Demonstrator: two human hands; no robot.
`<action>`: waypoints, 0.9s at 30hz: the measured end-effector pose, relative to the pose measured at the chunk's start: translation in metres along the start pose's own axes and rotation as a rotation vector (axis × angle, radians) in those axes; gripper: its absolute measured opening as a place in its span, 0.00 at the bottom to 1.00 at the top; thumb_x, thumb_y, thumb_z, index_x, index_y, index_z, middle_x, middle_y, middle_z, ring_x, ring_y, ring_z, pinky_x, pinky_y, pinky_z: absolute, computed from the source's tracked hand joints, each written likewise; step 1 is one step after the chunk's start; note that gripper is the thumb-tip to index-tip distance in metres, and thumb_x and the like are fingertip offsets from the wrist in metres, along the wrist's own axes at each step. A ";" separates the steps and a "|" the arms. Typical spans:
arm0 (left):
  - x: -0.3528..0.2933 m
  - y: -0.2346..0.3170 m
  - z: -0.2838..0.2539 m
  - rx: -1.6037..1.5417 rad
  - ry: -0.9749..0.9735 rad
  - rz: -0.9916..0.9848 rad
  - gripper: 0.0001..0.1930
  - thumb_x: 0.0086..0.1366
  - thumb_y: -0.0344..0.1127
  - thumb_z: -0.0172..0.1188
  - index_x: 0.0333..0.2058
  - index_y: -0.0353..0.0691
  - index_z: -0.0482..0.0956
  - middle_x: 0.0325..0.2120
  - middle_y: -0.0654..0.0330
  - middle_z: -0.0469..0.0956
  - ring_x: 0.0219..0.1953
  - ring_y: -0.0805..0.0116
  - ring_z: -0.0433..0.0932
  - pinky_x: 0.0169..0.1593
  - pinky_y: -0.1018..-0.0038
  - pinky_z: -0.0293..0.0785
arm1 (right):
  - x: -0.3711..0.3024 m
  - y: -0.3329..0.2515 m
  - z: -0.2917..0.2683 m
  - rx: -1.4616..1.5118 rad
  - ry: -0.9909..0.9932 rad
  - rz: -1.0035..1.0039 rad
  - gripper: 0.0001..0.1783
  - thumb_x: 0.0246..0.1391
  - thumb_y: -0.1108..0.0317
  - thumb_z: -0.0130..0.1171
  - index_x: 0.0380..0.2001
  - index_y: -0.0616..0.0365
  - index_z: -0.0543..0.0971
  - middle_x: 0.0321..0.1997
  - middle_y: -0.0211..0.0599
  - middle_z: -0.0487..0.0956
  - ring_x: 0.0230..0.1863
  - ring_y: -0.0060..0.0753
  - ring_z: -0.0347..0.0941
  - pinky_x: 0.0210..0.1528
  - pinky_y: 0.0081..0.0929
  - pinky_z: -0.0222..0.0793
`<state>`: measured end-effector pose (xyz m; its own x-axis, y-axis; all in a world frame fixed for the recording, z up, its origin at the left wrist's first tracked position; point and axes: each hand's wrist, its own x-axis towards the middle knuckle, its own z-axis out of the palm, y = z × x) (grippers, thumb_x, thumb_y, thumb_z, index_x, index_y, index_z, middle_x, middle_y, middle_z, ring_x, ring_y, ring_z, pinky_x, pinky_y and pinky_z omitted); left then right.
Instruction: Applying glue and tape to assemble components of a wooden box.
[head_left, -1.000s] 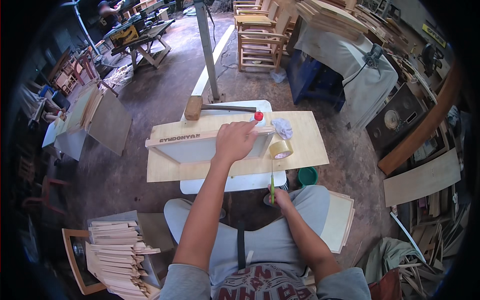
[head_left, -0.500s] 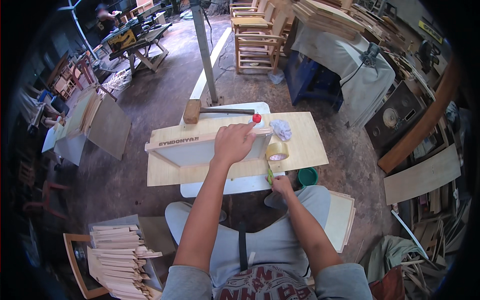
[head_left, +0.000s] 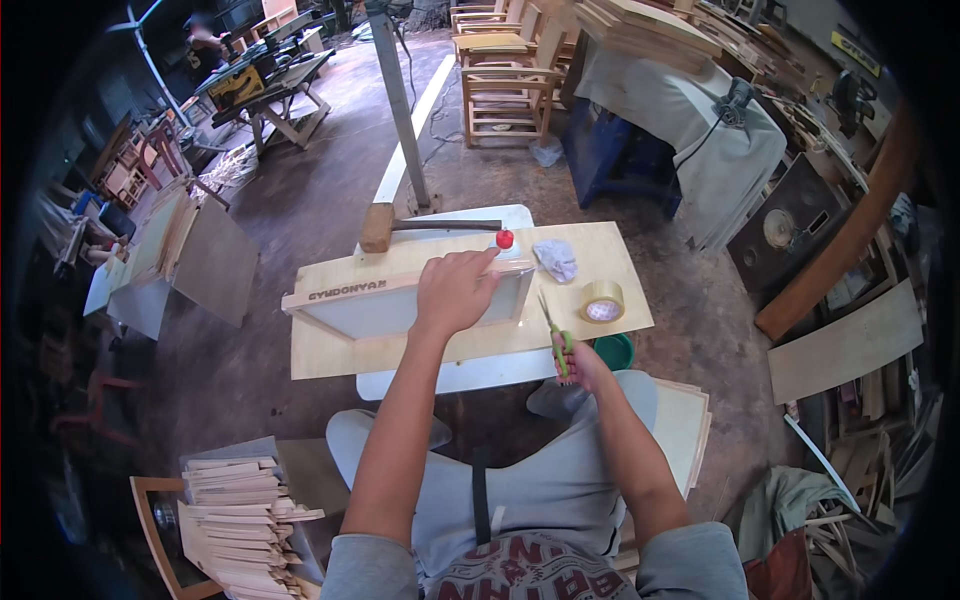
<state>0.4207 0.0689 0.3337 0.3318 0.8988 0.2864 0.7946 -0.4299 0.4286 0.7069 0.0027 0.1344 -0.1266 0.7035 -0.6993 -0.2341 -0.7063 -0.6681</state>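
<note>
Resting tilted on the plywood board (head_left: pixel 598 250), the pale, dark-lettered wood-framed panel (head_left: pixel 372 312) is being gripped at the top edge by the left hand (head_left: pixel 452 292); its middle is being hidden by hand and forearm. Green-handled scissors (head_left: pixel 562 342) are being grasped in the right hand (head_left: pixel 578 367), handles partly covered. Tape roll (head_left: pixel 602 302), crumpled cloth (head_left: pixel 556 260) and red-topped container (head_left: pixel 504 240) are being seen nearby; green bowl (head_left: pixel 616 353) is being partly blocked by the board.
</note>
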 end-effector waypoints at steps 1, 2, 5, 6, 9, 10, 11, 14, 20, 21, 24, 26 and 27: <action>0.000 0.002 0.000 -0.009 -0.013 -0.004 0.22 0.70 0.48 0.53 0.59 0.52 0.79 0.52 0.60 0.82 0.57 0.59 0.76 0.63 0.58 0.64 | -0.002 -0.003 -0.007 -0.229 0.066 0.011 0.28 0.58 0.37 0.65 0.35 0.54 0.79 0.25 0.30 0.79 0.25 0.26 0.77 0.34 0.31 0.77; -0.002 -0.001 -0.001 -0.014 -0.008 -0.001 0.22 0.70 0.48 0.53 0.59 0.52 0.79 0.52 0.60 0.82 0.57 0.59 0.76 0.63 0.58 0.64 | 0.000 -0.007 -0.003 -0.450 0.208 -0.092 0.24 0.53 0.47 0.72 0.38 0.56 0.79 0.30 0.34 0.81 0.27 0.32 0.79 0.28 0.28 0.76; -0.018 -0.011 -0.011 0.032 0.004 -0.048 0.21 0.70 0.47 0.54 0.59 0.51 0.79 0.52 0.60 0.82 0.57 0.58 0.76 0.62 0.58 0.64 | -0.053 -0.058 -0.011 -0.870 0.930 -1.035 0.28 0.47 0.56 0.76 0.48 0.57 0.77 0.40 0.44 0.83 0.37 0.44 0.82 0.32 0.33 0.77; -0.016 -0.004 -0.012 0.032 0.018 -0.030 0.21 0.70 0.47 0.55 0.58 0.51 0.80 0.51 0.60 0.82 0.56 0.59 0.76 0.61 0.58 0.65 | -0.029 -0.067 -0.057 -0.882 0.931 -1.037 0.28 0.47 0.56 0.76 0.48 0.57 0.77 0.40 0.44 0.83 0.37 0.44 0.82 0.32 0.33 0.77; 0.005 0.010 0.011 -0.021 0.031 0.078 0.21 0.69 0.46 0.56 0.57 0.50 0.80 0.51 0.59 0.82 0.55 0.59 0.77 0.60 0.58 0.66 | 0.018 -0.081 -0.183 -0.553 1.052 -0.622 0.37 0.41 0.56 0.77 0.53 0.56 0.73 0.51 0.50 0.82 0.53 0.58 0.79 0.50 0.46 0.75; 0.001 0.001 0.007 -0.007 0.055 0.069 0.21 0.69 0.46 0.57 0.57 0.49 0.80 0.51 0.58 0.82 0.55 0.59 0.77 0.60 0.58 0.66 | 0.022 -0.087 -0.152 -0.703 0.995 -0.541 0.37 0.40 0.58 0.76 0.54 0.55 0.73 0.55 0.50 0.80 0.57 0.57 0.77 0.53 0.47 0.74; 0.002 0.000 0.002 0.010 0.055 0.068 0.21 0.69 0.46 0.57 0.57 0.49 0.80 0.51 0.58 0.82 0.55 0.59 0.77 0.60 0.58 0.66 | 0.021 -0.100 -0.128 -0.851 0.944 -0.465 0.38 0.40 0.59 0.76 0.56 0.55 0.73 0.59 0.51 0.79 0.60 0.55 0.76 0.56 0.48 0.73; 0.005 0.017 -0.001 0.017 0.046 0.044 0.21 0.68 0.44 0.57 0.57 0.48 0.80 0.51 0.57 0.82 0.55 0.57 0.77 0.59 0.58 0.66 | 0.031 -0.116 -0.132 -0.860 0.988 -0.383 0.39 0.40 0.58 0.74 0.57 0.55 0.73 0.55 0.52 0.81 0.60 0.56 0.76 0.57 0.49 0.72; 0.008 0.026 -0.004 0.063 0.022 0.006 0.21 0.67 0.42 0.58 0.57 0.46 0.80 0.50 0.57 0.82 0.54 0.55 0.77 0.58 0.59 0.66 | 0.095 -0.185 -0.100 -0.672 0.836 -0.460 0.35 0.42 0.56 0.72 0.54 0.57 0.74 0.52 0.53 0.82 0.56 0.59 0.78 0.56 0.48 0.73; 0.012 0.024 -0.004 0.078 0.019 0.003 0.21 0.67 0.42 0.58 0.57 0.46 0.80 0.50 0.57 0.82 0.54 0.55 0.77 0.58 0.59 0.66 | 0.105 -0.198 -0.085 -0.622 0.850 -0.553 0.34 0.44 0.58 0.71 0.54 0.58 0.74 0.52 0.53 0.82 0.56 0.59 0.77 0.57 0.47 0.73; 0.022 0.023 0.006 0.035 0.014 0.023 0.21 0.68 0.41 0.58 0.58 0.46 0.80 0.50 0.56 0.82 0.54 0.55 0.77 0.58 0.59 0.66 | 0.151 -0.202 -0.085 -0.731 1.035 -0.908 0.34 0.46 0.60 0.70 0.57 0.56 0.73 0.58 0.50 0.78 0.61 0.54 0.73 0.60 0.46 0.70; 0.024 0.019 0.003 0.025 -0.006 0.030 0.20 0.69 0.41 0.57 0.58 0.46 0.80 0.50 0.56 0.82 0.54 0.56 0.77 0.57 0.60 0.66 | 0.168 -0.183 -0.067 -0.736 0.977 -0.828 0.34 0.46 0.60 0.71 0.57 0.57 0.73 0.58 0.49 0.77 0.61 0.54 0.72 0.61 0.45 0.69; 0.025 0.018 0.003 0.040 -0.007 0.014 0.20 0.69 0.41 0.57 0.58 0.46 0.80 0.50 0.56 0.82 0.54 0.56 0.77 0.57 0.60 0.66 | 0.173 -0.173 -0.061 -0.751 0.949 -0.752 0.34 0.46 0.61 0.71 0.57 0.57 0.72 0.58 0.49 0.76 0.62 0.53 0.71 0.62 0.45 0.69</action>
<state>0.4448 0.0837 0.3465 0.3461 0.8934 0.2863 0.8094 -0.4387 0.3903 0.7844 0.2418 0.1136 0.5501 0.8166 0.1749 0.6415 -0.2791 -0.7145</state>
